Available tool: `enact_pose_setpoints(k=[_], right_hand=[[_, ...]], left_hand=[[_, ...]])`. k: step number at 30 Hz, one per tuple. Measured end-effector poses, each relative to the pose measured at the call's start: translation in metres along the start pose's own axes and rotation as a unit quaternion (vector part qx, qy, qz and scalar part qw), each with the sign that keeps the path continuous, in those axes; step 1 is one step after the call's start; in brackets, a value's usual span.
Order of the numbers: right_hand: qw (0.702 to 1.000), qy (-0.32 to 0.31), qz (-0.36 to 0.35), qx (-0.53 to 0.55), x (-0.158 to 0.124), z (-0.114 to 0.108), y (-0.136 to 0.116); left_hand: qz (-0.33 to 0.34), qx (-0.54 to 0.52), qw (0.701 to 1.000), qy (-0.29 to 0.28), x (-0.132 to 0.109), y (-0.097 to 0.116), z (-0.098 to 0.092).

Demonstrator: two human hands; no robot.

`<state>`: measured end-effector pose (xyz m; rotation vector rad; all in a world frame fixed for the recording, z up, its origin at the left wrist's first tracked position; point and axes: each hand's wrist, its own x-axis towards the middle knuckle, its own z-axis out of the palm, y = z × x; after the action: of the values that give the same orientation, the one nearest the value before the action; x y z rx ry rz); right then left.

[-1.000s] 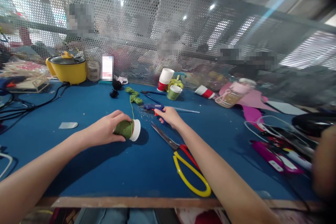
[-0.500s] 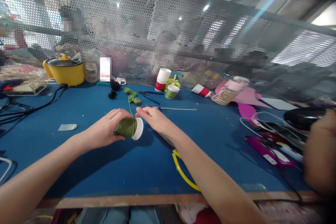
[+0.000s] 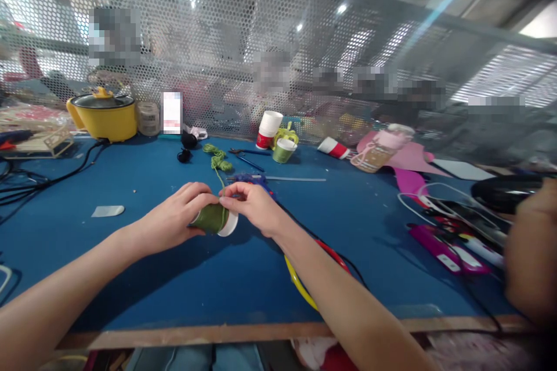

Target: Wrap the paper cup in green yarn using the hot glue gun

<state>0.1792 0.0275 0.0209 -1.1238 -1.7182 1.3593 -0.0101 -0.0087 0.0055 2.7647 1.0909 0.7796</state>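
My left hand (image 3: 176,215) is wrapped round a paper cup (image 3: 212,219), which lies tilted on its side with its white rim toward the right. Green yarn covers most of the cup's wall. At the upper side near the rim, my right hand (image 3: 249,202) has thumb and fingers pinched on the green yarn strand (image 3: 221,179). That strand leads back to a loose green yarn bundle (image 3: 219,160) on the table. Just behind my right hand lies a blue glue gun (image 3: 255,178), partly hidden, with a long clear glue stick (image 3: 298,179) in line with it.
Behind stand a green-wrapped cup (image 3: 284,152), stacked white-and-red cups (image 3: 270,127) and pliers (image 3: 250,152). A yellow electric pot (image 3: 107,119) is at the left. Yellow tubing (image 3: 300,287) lies under my right forearm. Another person's hand (image 3: 537,232) is at the right, near a purple box (image 3: 444,249).
My right hand has turned and come in closer to the cup's rim, pinching the yarn against it. The cup has rotated slightly in my left hand. More of the glue gun shows.
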Motion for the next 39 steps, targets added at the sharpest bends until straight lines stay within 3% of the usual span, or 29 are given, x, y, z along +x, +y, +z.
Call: enact_pose_setpoints(k=[7, 14, 20, 39], right_hand=[[0.991, 0.092, -0.093, 0.027, -0.002, -0.004, -0.007], [0.985, 0.114, -0.117, 0.052, 0.002, -0.010, -0.003], [0.985, 0.117, -0.129, -0.001, 0.006, -0.012, 0.002], [0.990, 0.070, -0.094, -0.078, 0.003, -0.008, 0.003]], left_hand=[[-0.113, -0.129, 0.985, -0.024, 0.003, 0.001, -0.005], [-0.186, -0.243, 0.948, -0.084, 0.003, 0.002, -0.002], [-0.165, -0.234, 0.953, -0.098, 0.003, 0.004, -0.002], [-0.044, -0.159, 0.986, -0.011, 0.001, 0.007, -0.003]])
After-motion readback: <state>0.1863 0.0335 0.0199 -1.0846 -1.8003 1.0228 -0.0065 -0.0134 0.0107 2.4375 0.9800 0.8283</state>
